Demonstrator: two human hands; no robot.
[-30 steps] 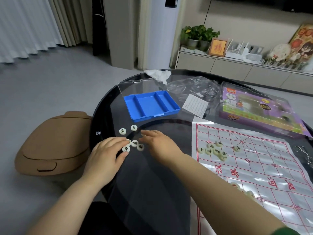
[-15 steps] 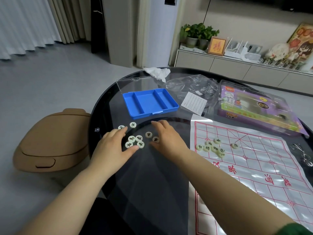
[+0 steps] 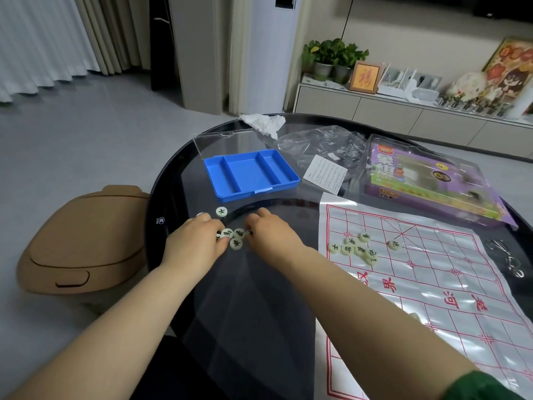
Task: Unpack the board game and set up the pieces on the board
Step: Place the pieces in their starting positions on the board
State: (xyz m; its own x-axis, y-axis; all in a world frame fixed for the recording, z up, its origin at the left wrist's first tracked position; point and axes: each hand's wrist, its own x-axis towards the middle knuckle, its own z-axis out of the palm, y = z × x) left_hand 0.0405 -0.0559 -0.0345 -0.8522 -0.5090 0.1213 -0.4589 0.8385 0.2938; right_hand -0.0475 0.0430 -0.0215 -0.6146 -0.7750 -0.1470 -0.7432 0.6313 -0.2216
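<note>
Several lettered pieces [image 3: 235, 238] are hemmed between the loosely spread left hand [image 3: 196, 245] and right hand [image 3: 272, 239] near the left edge of the table [image 3: 168, 197], a piece marked 士 [image 3: 221, 211] beyond.

Round dark glass table [image 3: 184, 180] — glossy; blue plastic tray [image 3: 248, 171] smooth; red-gridded plastic board sheet [image 3: 450, 287] shiny, creased.

Soft daylight comes through the sheer white pleated curtains [image 3: 34, 44] at ten o'clock. The glossy black round glass table [image 3: 230, 313] reflects it dimly; the shiny white red-gridded plastic board sheet [image 3: 432, 284] at four o'clock carries pale glare. Shadows are faint. Wide-angle bending curves the edges.
</note>
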